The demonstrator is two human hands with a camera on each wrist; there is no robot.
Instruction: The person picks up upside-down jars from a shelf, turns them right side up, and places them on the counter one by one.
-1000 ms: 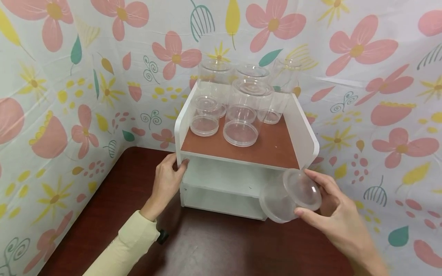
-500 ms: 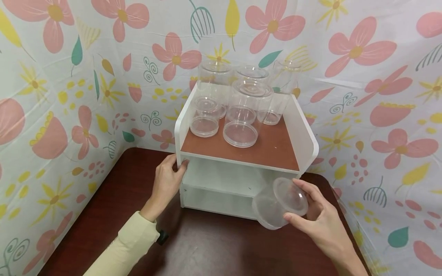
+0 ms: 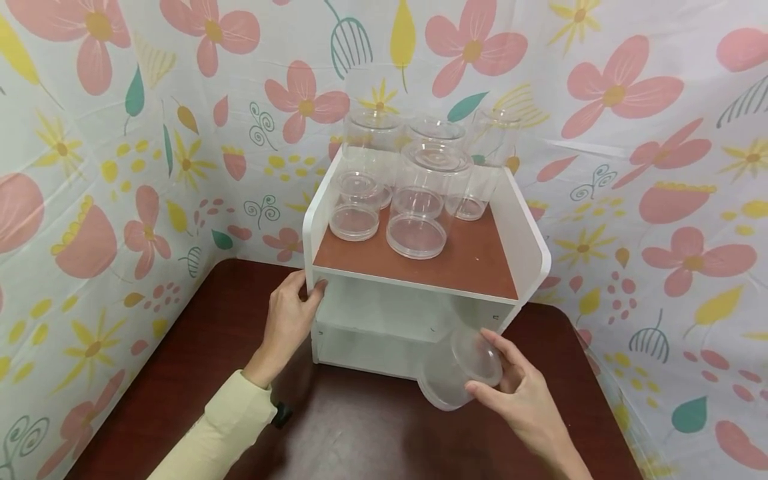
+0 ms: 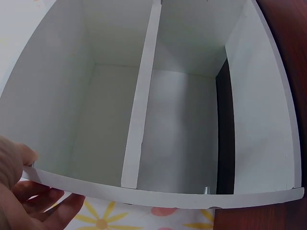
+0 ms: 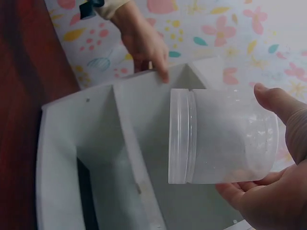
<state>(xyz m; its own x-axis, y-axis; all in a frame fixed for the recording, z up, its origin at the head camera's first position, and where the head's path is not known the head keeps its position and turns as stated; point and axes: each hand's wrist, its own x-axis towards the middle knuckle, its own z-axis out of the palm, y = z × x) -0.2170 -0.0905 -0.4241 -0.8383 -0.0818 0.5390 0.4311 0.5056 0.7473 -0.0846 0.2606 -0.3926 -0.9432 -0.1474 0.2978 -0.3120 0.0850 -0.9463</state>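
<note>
Clear jar (image 3: pixel 450 380) held near the white shelf (image 3: pixel 531 267)

The right grip (image 3: pixel 521 393) pinches the clear jar's bottom end. The jar is tipped, its lid (image 5: pixel 180 136) pointing down and left, away from the palm. It hangs in front of the low openings (image 3: pixel 372 350). The left grip (image 3: pixel 291 313) holds the shelf's side, farther from the jar.

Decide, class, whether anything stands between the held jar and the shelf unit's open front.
Nothing visible does: the right hand holds the jar before the open-fronted shelf unit; the left hand grips its left edge.
</note>
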